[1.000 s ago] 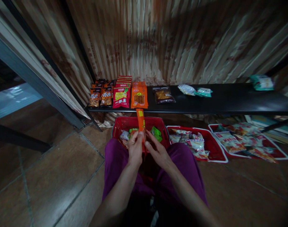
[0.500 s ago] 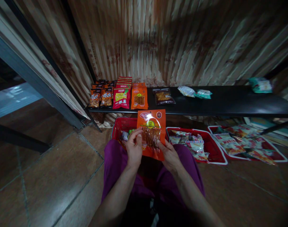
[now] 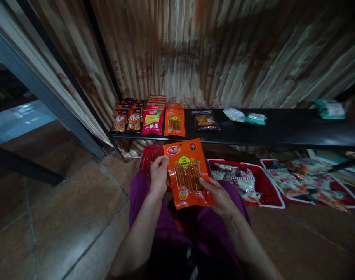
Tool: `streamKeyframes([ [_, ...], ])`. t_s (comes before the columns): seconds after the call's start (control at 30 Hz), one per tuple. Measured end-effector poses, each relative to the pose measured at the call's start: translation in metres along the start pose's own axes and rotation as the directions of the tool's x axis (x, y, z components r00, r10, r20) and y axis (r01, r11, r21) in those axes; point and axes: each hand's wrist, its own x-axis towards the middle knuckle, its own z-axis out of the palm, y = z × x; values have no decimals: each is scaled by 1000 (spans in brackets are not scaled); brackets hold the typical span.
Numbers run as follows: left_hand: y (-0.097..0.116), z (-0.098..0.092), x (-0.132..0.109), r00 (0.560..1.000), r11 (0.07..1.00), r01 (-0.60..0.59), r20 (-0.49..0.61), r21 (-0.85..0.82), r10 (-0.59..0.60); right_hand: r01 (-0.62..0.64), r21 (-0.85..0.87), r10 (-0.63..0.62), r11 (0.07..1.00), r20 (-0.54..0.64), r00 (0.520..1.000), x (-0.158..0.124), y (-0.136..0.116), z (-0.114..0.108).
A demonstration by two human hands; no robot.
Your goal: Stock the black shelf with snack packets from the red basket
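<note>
Both hands are on a flat, glossy orange snack packet (image 3: 187, 173) with a clear window showing thin brown sticks. It's held face-up over the lap in purple trousers (image 3: 142, 206), pretty much dead centre of the view. The left hand (image 3: 158, 175) is pinched closed on the packet's edge at roughly 10 o'clock, thumb on the front near the top corner. The right hand (image 3: 221, 196) has its fingers closed onto the edge at about 4 o'clock, so it's gripping too, though whatever sits behind the packet is hidden. The packet is tilted a bit, with its top leaning toward 11.

Right behind it at 12 o'clock there's a red plastic mesh basket (image 3: 150, 155) on the floor, mostly covered by the packet. At 3 o'clock from that sits a shallow red plastic tray (image 3: 278, 198) full of white-and-red packets.

Further up at 12, a long black shelf (image 3: 282, 132) carries a row of snacks: a stack of matching orange packets (image 3: 174, 122), a red packet (image 3: 152, 121) just beside it at 9 o'clock, and small dark-orange bags (image 3: 126, 120) at the far end. There are brown floor tiles (image 3: 63, 217) down at 8 o'clock.
</note>
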Motion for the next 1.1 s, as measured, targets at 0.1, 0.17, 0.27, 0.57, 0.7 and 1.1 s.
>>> streamKeyframes([
  [0.1, 0, 0, 0, 999, 1000, -2, -36, -5, 2, -5, 0, 5, 1000, -39, 999, 1, 2, -4],
  [0.17, 0, -1, 1, 999, 1000, 0, -43, -17, -1, -17, -1, 17, 1000, -85, 996, 2, 4, -7],
  [0.27, -1, -1, 1, 999, 1000, 4, -44, -29, -6, -14, -23, 12, 1000, -78, 997, 3, 5, -8],
  [0.57, 6, 3, -1, 1000, 997, 23, -6, -79, -23, 24, -37, -25, 999, -20, 999, 2, 2, -3],
  [0.7, 3, 1, -2, 998, 997, 14, 56, -71, -10, 27, -13, -28, 1000, -34, 999, 3, 5, -3],
  [1.1, -10, 0, -21, 995, 999, 37, 94, -9, -36, 41, -44, -44, 998, -56, 998, 9, 12, -9],
])
